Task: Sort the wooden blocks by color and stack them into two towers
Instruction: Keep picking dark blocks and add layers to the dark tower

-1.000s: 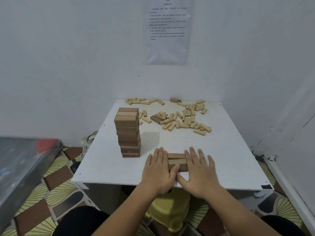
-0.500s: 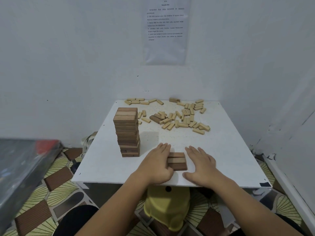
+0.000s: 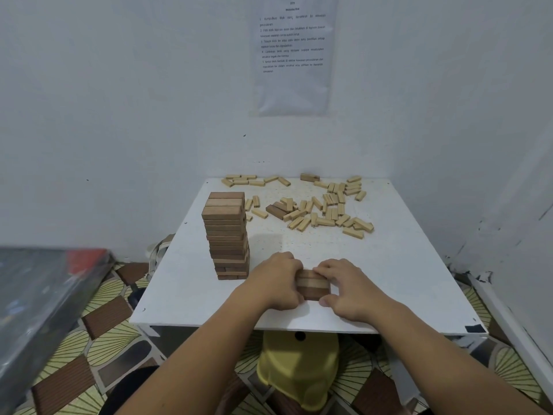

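Crosswise between left hand (image 3: 276, 280) and right hand (image 3: 347, 287), each grip clasping an end, lies a row of brown wooden blocks (image 3: 312, 284); the tall brown block tower (image 3: 227, 235) stands just left, nearer the left hand.

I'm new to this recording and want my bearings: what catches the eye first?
A tall tower of dark brown blocks stands on the white table's left. Near the front edge, the left hand and right hand grip a short row of brown blocks between them. Pale blocks lie scattered at the far side.

head view: worn on the head, facing forward and down, close over the tabletop (image 3: 389, 280)'s near edge.
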The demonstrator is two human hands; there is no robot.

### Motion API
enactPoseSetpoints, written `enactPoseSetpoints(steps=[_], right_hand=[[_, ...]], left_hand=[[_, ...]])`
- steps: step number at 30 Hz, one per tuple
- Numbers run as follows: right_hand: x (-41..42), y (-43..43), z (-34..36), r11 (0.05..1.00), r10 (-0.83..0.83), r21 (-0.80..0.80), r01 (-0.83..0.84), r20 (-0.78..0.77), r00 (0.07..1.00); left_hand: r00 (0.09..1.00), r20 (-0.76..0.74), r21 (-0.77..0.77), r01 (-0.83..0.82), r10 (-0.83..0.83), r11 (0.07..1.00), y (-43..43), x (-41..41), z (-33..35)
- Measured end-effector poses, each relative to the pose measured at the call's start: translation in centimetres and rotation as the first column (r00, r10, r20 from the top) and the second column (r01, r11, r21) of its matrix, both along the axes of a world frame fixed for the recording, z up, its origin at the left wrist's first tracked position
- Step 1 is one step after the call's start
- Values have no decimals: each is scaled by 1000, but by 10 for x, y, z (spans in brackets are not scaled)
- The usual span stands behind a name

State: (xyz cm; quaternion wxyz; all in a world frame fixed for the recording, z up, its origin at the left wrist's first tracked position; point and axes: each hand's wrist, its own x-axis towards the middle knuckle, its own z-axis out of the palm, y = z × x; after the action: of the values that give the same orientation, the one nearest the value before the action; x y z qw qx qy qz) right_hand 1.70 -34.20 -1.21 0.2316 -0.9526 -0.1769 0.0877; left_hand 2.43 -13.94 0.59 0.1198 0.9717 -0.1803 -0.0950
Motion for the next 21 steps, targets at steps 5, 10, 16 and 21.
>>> enactPoseSetpoints(steps=[5,10,16,21], right_hand=[[-1,0,1,997,-11,77,11,1,1000],[-1,-2,0,991,-37,127,39,-15,999],[-5,-3,-15,985,-84,-152,85,10,996],[-14,-6,-25,910,-152,-383,159,47,987]], left_hand=[[1000,-4,17,16,-16,1000,-5,2,-1],[998,-48,-83,-34,30,996,-5,0,-4],[993,8,-40,-118,119,992,-7,-21,-15],[985,48,166,-173,167,971,-13,-30,-35]])
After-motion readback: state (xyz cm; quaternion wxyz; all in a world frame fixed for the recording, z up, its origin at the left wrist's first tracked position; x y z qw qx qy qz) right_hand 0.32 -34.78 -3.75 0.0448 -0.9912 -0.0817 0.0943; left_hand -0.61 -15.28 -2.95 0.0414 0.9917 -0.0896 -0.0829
